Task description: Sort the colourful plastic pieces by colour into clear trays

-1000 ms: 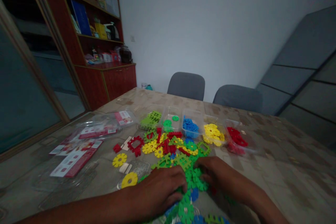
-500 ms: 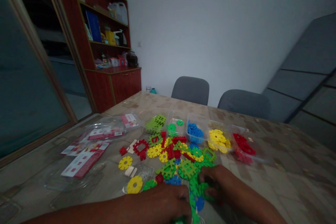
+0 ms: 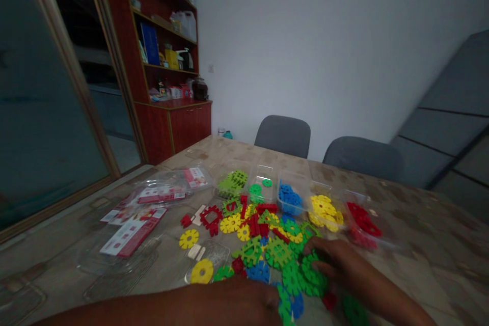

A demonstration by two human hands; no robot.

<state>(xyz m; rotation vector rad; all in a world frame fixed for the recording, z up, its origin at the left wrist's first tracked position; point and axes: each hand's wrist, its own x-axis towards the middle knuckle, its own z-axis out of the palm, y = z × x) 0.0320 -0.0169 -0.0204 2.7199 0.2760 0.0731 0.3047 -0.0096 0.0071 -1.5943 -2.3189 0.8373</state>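
Pressing my right hand [image 3: 336,262] flat, fingers loose, onto the green gear pieces [image 3: 301,275] just beside the blue tub [image 3: 289,198], I am judging them light, stiff, best pinched by their rims, while my left hand's [image 3: 244,298] grip is unreadable.

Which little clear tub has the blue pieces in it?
The middle tub of the row. Its neighbours hold green pieces on its left and yellow ones on its right.
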